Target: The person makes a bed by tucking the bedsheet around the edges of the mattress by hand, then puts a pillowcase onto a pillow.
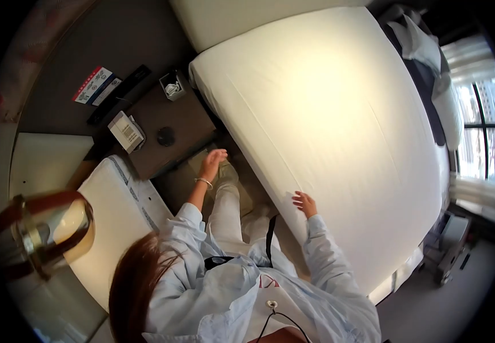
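Observation:
My left hand (213, 163), with a thin bracelet at its wrist, is held out over my leg near the corner of a dark nightstand (189, 111). Its fingers are loosely extended and nothing shows in them. Beside the bed my right hand (305, 204) reaches over the edge of the white fitted sheet (327, 114), fingers apart and holding nothing. Whether its fingertips touch the sheet I cannot tell. The sheet lies smooth over the mattress, with a few faint crease lines.
On the nightstand are a telephone (126, 132), a round black object (166, 136) and a small box (172, 86). A glossy lamp (47, 231) hangs at left above a white cushioned surface (107, 228). Pillows (421, 48) lie beyond the bed, near a window (483, 126).

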The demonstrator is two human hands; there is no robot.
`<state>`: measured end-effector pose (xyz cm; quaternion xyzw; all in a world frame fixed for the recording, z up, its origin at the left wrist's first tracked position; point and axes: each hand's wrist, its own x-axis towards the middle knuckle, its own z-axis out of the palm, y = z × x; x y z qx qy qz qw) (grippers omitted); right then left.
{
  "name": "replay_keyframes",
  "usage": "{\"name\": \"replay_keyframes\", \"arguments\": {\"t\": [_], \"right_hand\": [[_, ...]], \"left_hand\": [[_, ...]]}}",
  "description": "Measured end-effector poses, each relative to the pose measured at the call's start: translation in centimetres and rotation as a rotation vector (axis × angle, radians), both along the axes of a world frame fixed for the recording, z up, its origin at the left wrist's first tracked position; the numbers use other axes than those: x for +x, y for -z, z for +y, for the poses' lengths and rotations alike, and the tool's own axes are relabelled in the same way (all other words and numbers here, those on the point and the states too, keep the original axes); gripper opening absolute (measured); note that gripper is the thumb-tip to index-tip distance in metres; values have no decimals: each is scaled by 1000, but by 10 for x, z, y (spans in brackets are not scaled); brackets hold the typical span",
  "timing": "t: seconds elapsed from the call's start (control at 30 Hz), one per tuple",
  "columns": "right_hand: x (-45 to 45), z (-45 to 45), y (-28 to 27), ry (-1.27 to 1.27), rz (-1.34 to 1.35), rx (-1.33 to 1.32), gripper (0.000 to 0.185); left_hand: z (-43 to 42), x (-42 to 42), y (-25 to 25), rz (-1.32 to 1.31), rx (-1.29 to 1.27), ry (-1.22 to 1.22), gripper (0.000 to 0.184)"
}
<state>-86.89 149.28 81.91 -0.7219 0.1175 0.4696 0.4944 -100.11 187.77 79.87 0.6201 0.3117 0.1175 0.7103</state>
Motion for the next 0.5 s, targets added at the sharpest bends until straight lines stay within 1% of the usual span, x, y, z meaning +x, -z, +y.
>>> {"name": "replay_keyframes", "arguments": {"t": [0.03, 0.07, 0.13, 0.2, 0.23, 0.3, 0.37, 0.43, 0.47, 0.5], "right_hand": [[4, 29, 5, 11, 52, 18, 37], [9, 61, 11, 22, 101, 37, 37], [11, 131, 0, 27, 161, 88, 41], [10, 196, 12, 121, 328, 214, 41], [12, 229, 17, 101, 346, 195, 41], [21, 298, 34, -132, 383, 170, 37], [33, 352, 82, -294, 254, 412, 34], [54, 412, 109, -440, -27, 463, 33], [70, 441, 113, -545, -174, 436, 31], [88, 470, 106, -650, -325, 407, 29]], "left_hand": [[24, 13, -1, 112, -12, -98, 36], [49, 31, 8, 102, -20, -132, 36], [95, 59, 32, 134, -170, -258, 41], [127, 91, 33, 130, -258, -337, 44], [145, 111, 38, 102, -311, -381, 46], [174, 139, 64, 169, -390, -379, 52], [195, 149, 78, 101, -441, -369, 57], [213, 149, 74, 50, -529, -377, 60], [220, 142, 77, 53, -543, -393, 60], [223, 134, 78, 31, -537, -439, 59]]}}
